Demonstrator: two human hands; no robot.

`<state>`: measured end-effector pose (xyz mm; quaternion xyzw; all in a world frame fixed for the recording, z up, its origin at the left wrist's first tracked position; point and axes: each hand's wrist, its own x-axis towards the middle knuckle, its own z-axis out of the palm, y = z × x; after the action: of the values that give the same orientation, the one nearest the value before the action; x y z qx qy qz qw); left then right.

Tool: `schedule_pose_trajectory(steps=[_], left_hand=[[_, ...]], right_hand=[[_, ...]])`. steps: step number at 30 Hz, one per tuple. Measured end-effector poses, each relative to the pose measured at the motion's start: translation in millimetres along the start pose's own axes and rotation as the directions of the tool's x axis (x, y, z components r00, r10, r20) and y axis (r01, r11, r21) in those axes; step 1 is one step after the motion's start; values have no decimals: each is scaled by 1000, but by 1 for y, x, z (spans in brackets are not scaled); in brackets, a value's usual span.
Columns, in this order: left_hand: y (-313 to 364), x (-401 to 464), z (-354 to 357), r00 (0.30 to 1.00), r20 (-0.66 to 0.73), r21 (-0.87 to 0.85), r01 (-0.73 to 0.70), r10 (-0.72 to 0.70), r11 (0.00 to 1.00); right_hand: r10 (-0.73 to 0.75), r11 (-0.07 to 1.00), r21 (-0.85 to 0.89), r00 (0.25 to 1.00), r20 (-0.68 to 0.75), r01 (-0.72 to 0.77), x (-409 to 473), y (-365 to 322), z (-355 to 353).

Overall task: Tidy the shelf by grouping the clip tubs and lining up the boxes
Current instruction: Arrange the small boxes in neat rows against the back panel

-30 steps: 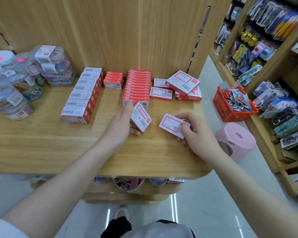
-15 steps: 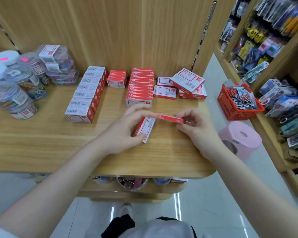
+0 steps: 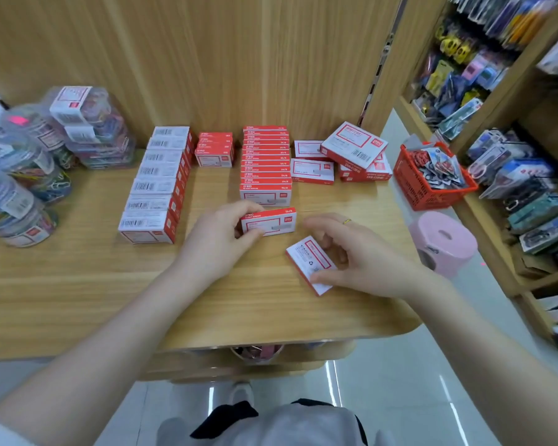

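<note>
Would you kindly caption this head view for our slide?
Left hand stands a box before the row; right hand holds another.

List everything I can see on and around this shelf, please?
Clip tubs: several, clear with coloured clips, shelf's left end.
Left box row: seven, white-topped, red-sided.
Short box row: about three, red, at the back.
Middle box row: about ten, red.
Loose boxes: a few, piled, back right.
Basket: one, red, right shelf.
Pink object: one, lower right.
Left hand: grips a red-and-white box.
Right hand: holds a white-faced box.
</note>
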<state>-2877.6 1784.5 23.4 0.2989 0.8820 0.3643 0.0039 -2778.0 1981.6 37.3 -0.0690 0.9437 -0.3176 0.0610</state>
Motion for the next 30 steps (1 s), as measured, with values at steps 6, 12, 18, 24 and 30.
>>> schedule_pose_trajectory(steps=[6,12,18,24,30], left_hand=[[-14,6,-4,995,-96,5,25,-25,1000],[-23,15,-5,982,-173,-60,63,-72,996],[-21,28,-11,995,-91,-67,41,-47,997],[-25,31,-13,999,-51,-77,14,-18,997],[-27,30,-12,999,-44,-113,-8,3,994]], right_hand=[[73,993,-99,988,133,-60,7,-18,-1],[178,968,-194,981,77,-160,18,-29,-9],[157,982,110,987,-30,-153,28,-28,-15],[324,836,533,899,-293,-127,31,-12,7],[230,940,336,619,-751,58,28,-24,16]])
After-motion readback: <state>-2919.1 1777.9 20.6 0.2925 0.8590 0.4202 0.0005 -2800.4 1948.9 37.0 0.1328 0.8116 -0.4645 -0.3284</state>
